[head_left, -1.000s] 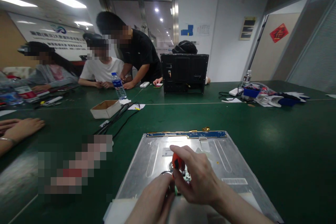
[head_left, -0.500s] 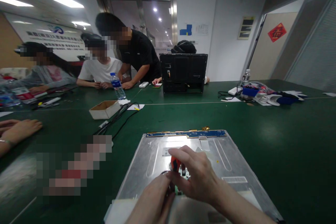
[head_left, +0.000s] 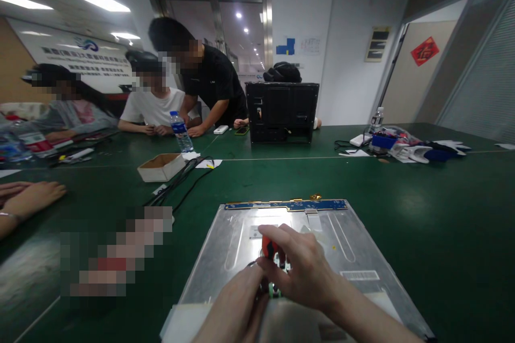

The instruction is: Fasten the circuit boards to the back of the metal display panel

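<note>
My right hand is closed round the red-and-black handle of a screwdriver, which stands roughly upright over a metal-backed display panel. Its tip is hidden behind my hands. Close beside it, my left hand is curled with its fingers mostly out of sight, so what they grip cannot be made out. A small green circuit board shows between and below the hands. Along the panel's far edge runs a blue circuit strip, with a flat ribbon cable near its right part.
The panel lies on a green table. Beyond it are a black monitor housing, an open cardboard box, black cables and a water bottle. Gloves and bags lie right. Other people sit and stand opposite; another person's hands rest left.
Both hands and the screwdriver stay in almost the same place over the panel. The whole view has shifted very slightly.
</note>
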Tool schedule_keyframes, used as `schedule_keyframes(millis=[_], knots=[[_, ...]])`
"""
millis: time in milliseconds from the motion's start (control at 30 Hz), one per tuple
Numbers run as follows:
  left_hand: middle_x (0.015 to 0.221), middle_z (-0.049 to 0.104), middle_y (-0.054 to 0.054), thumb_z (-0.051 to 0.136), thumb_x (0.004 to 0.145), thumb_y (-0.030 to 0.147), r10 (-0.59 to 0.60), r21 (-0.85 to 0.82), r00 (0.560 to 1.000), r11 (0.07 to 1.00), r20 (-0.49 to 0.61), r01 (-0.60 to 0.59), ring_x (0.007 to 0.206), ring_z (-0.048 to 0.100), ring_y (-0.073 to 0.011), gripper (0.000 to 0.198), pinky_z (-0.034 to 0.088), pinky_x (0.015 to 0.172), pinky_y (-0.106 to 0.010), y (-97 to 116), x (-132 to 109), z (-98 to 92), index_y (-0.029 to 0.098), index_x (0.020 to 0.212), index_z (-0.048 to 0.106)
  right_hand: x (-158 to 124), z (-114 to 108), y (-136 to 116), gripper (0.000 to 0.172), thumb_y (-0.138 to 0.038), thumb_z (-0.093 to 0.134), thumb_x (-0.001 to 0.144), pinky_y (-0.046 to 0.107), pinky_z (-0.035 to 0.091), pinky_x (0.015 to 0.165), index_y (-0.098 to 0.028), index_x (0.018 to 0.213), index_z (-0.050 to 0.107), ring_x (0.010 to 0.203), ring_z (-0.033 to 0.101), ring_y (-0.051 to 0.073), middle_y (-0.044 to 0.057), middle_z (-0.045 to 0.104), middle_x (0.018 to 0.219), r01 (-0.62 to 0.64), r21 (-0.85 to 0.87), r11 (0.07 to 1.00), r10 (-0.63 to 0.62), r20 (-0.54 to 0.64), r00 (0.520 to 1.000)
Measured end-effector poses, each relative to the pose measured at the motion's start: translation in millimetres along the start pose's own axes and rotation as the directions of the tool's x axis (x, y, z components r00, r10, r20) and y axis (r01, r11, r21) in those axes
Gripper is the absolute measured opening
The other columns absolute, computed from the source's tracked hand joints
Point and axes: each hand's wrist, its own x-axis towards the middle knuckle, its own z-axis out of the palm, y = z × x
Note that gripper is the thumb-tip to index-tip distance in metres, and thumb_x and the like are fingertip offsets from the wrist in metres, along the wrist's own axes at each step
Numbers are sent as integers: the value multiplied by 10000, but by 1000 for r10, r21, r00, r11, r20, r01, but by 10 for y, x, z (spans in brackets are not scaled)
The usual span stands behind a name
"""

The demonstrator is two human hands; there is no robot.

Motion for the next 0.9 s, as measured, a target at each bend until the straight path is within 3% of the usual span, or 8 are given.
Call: schedule_keyframes(millis=[233, 433, 667, 900], knots=[[970, 699, -101, 468, 881, 143, -11, 20, 1000, 1000, -24, 12, 844, 677, -250, 186, 571, 767, -334, -2, 22, 11, 204, 1021, 576, -34, 49, 17, 487, -207, 489, 932, 245, 457, 476, -186, 1398, 349, 499, 548, 119, -1, 673, 808, -2, 30, 1000, 4, -60, 998], [994, 687, -107, 471, 917, 177, -19, -8, 1000, 1000, 5, 19, 877, 659, -249, 169, 569, 811, -341, -85, -19, 33, 213, 1044, 576, -26, 52, 20, 450, -175, 483, 897, 248, 476, 487, -195, 1332, 373, 512, 569, 126, -9, 658, 787, -3, 14, 1000, 4, -61, 998], [963, 689, -114, 498, 960, 268, -67, -64, 998, 996, 13, 68, 862, 662, -255, 144, 577, 813, -342, -38, -25, 4, 208, 1016, 615, -11, -5, 1, 453, -174, 482, 885, 258, 472, 511, -200, 1326, 379, 571, 584, 140, 2, 646, 820, -19, 16, 1000, 20, -26, 999], [989, 692, -104, 478, 931, 186, -43, -26, 999, 999, 13, 43, 871, 675, -253, 185, 565, 789, -331, -17, -15, -3, 216, 1081, 581, 21, -24, 13, 309, -350, 505, 986, 256, 424, 475, -206, 1252, 445, 559, 560, 148, 9, 659, 784, 10, -65, 998, -15, -90, 996]])
